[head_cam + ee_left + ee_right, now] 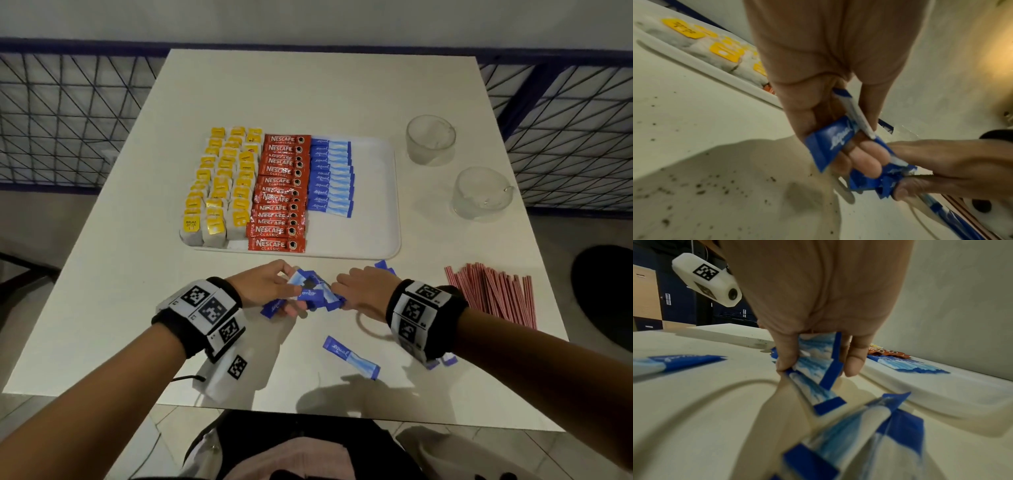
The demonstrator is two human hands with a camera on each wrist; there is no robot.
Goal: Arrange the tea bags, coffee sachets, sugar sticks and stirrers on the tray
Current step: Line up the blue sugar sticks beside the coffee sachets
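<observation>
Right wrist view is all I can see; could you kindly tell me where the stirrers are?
Observer: The stirrers lie piled on the table, to the right of the right hand, off the tray.
Operator: Thank you. Are the tea bags placed?
Observer: Yes, the tea bags fill three columns at the tray's left end.
Operator: Is anything else on the table?
Observer: Two glasses stand to the right of the tray.

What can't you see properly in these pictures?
- How many sugar sticks the hands hold: head view, fingers cover them.
- Sticks under the right wrist: the band hides them.
- Tea bag labels: left wrist view, blurred.
- Near sticks: right wrist view, blurred.
</observation>
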